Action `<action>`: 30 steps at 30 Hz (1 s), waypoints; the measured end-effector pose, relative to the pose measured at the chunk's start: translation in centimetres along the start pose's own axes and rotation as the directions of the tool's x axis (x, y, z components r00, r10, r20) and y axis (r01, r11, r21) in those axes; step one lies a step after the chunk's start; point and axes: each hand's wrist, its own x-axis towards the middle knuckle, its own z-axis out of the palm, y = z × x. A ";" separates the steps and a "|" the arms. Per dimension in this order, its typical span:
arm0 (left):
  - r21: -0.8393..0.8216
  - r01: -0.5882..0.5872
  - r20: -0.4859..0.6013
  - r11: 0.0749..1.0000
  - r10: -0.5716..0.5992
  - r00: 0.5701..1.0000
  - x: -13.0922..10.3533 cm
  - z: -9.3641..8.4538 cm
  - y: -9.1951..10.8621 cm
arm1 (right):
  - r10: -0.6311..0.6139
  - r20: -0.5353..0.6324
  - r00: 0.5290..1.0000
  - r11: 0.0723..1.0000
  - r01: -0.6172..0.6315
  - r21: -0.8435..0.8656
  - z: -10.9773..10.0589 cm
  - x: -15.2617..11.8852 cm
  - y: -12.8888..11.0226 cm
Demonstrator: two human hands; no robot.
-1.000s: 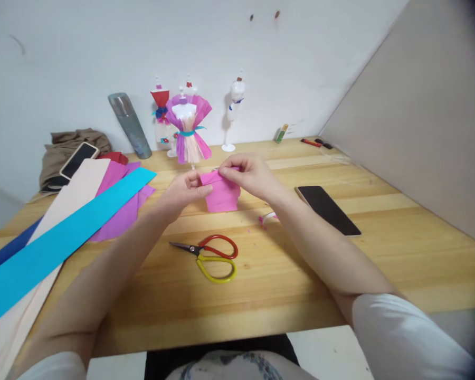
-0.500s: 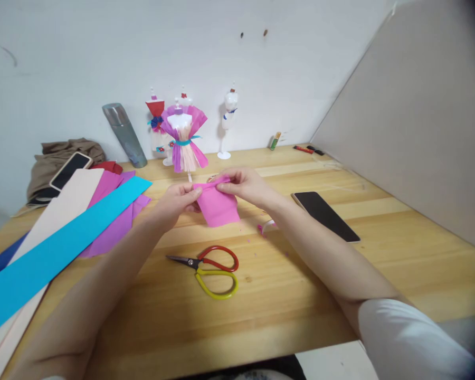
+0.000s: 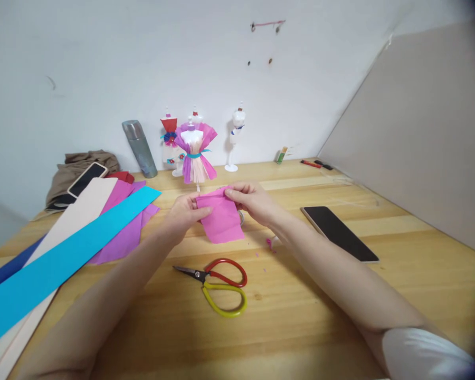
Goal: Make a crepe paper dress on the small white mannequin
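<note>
Arms stretch out in front of us over the wooden table (image 3: 293,327), and our two hands come close together near the middle. Our left hand (image 3: 185,214) has its thumb on the front of the pink crepe paper (image 3: 224,221), with other fingers tucked behind, gripping the left side. Our right hand (image 3: 255,203) bends in from the other side and pinches the top edge with thumb and pointer finger. So the paper sits between our hands, and its loose bottom part hangs down toward us.

We count one pair of scissors (image 3: 204,276), with one red handle and one yellow handle, lying nearer to us than the paper. We count four little dress stands (image 3: 192,153) by the wall, one bottle (image 3: 140,150), one phone (image 3: 87,179) on the left and one black tablet (image 3: 336,230) on the right. One bright blue strip (image 3: 75,245) lies across the paper pile.

A second ago, the pink paper looked shorter; now more of it hangs down. Our view tips up higher too, so a pink string (image 3: 268,24) shows on the wall. The scissors lie just as they did.
</note>
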 end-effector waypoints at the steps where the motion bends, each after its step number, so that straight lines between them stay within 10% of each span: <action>1: 0.008 -0.002 0.018 1.000 0.002 1.000 -0.1 -0.1 0.1 | -0.005 0.002 1.000 1.000 0.005 0.006 0.0 0.0 0.0; 16: 0.053 -0.029 -0.146 0.998 0.036 0.989 -0.4 -0.2 1.5 | -0.100 -0.035 0.994 0.983 0.094 -0.156 0.5 -0.2 -0.2; 30: 0.244 -0.053 -0.315 0.968 0.130 0.940 -0.6 0.0 2.2 | 0.002 -0.189 0.982 0.999 0.005 0.032 1.1 -0.4 -1.0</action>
